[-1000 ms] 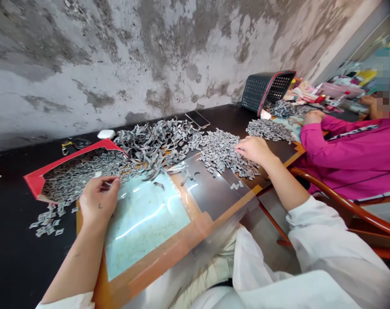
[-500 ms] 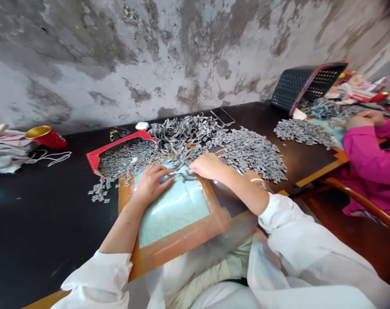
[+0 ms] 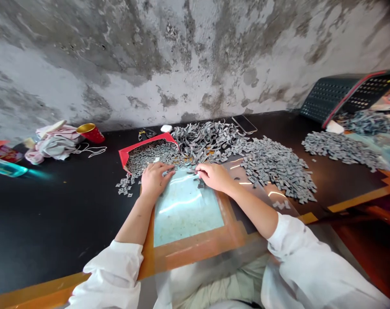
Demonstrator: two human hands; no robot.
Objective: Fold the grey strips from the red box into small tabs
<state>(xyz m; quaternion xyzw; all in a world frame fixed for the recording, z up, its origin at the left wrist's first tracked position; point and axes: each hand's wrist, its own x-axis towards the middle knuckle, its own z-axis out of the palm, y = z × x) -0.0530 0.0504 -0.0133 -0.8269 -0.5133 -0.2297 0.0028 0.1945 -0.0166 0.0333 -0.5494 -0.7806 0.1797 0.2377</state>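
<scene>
From my far seat I see a stained concrete wall behind a black table; on the table lies a pale blue board with an orange frame; past it spread a heap of grey strips and a pile of cut grey pieces; a red cardboard tray full of similar pieces sits at the board's far corner; my left hand lies open on the board, holding nothing I can see; my right hand stays apart from it, its fingers bunched at some small grey pieces, and I cannot tell if they are clamped; these pieces look light, thin and easily scattered, so I judge the edge is the best place to take one with the fingertips
</scene>
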